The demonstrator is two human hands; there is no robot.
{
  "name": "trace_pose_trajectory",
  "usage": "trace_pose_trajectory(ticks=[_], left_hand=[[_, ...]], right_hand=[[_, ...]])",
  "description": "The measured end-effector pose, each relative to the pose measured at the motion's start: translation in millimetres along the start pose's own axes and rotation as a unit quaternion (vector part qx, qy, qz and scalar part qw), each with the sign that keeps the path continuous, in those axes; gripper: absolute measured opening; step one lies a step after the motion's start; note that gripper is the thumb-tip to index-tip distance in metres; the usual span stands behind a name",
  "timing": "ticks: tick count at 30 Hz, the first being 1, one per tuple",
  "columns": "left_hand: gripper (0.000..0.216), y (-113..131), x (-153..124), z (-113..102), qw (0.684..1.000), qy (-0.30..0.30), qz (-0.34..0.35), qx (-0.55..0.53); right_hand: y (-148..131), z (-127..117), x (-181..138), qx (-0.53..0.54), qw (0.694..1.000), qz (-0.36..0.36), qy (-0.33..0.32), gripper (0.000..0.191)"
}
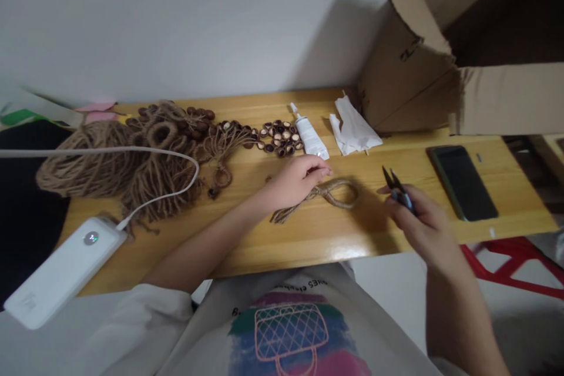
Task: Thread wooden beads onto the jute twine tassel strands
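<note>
My left hand [297,181] is over the table with its fingers closed in a pinch; whatever is between the fingertips is too small to make out. Right beneath it lies a twine loop [346,202], bound at a crossing, its frayed tails partly covered by the hand. To the right, my right hand [418,217] grips a pair of small snips [399,191], their two dark pointed blades apart and aimed away from me. Just beyond my left hand is a white glue tube [312,138]. Hollow brown nutshell halves [279,136] lie joined in a patch beside it.
Brown twine [88,158] is heaped at the left. A white power bank [66,273] and its cable sit in front of it. Crumpled white tissue [352,126], a dark phone [465,182] and an open cardboard box [405,94] occupy the right side of the wooden table [273,247].
</note>
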State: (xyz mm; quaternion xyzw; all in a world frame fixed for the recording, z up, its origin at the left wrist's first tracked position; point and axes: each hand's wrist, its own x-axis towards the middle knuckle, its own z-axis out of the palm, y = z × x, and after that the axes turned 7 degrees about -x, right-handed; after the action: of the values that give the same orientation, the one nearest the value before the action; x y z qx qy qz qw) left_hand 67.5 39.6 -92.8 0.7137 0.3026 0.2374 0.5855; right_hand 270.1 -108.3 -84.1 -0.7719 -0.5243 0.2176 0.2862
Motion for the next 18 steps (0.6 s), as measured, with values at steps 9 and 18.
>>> trace_pose_trajectory(ticks=[9, 18], left_hand=[[0.011, 4.9, -0.7, 3.4, 1.0, 0.015, 0.014, 0.018], [0.01, 5.0, -1.5, 2.3, 1.0, 0.02, -0.012, -0.01]], right_hand=[[-42.0, 44.2, -37.6, 0.117, 0.991, -0.023, -0.053, 0.029], [-42.3, 59.7, -29.7, 0.12, 0.993, 0.012, -0.013, 0.029]])
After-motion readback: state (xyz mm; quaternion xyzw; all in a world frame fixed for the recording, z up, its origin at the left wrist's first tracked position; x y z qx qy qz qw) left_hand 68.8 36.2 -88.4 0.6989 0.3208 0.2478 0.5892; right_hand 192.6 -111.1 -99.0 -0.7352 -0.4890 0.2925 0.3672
